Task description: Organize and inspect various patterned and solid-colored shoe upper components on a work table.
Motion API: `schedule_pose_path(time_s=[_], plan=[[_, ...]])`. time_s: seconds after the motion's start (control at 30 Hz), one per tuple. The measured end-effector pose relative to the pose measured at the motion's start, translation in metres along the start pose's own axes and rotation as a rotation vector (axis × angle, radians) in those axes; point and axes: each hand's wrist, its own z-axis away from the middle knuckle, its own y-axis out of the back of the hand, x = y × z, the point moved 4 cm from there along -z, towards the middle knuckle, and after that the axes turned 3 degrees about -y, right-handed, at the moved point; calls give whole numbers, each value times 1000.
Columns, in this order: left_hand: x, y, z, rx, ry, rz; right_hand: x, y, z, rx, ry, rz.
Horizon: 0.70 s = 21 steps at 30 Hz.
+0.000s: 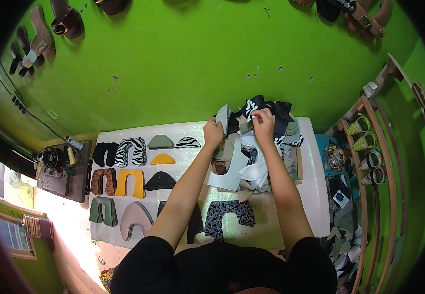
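My left hand is closed round a pale grey cut piece that stands up from its fingers. To its right, my right hand pinches a zebra-print piece at the far end of a heaped pile. Black pieces lie just behind that hand. Below both wrists, white curved offcuts spill over a box whose cardboard edge shows at the right. Sorted stacks lie left of my arms: zebra-print arches, yellow arches, leopard-print arches and green half-rounds.
A white-covered table stands against the green wall. Near my body lies a dark patterned arch stack. At the left is a small dark table with a machine. A wooden rack with sandals and heaped scraps stand at the right.
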Motion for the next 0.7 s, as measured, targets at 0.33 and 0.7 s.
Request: schedule_pose_path(time_s=[0.33,0.7], plan=[[8,47,35,-140,249,569,-10,-21,45,-289,-230,336],[18,48,96,-279,-114,688,-95,-24,107,-391,-298,-548]])
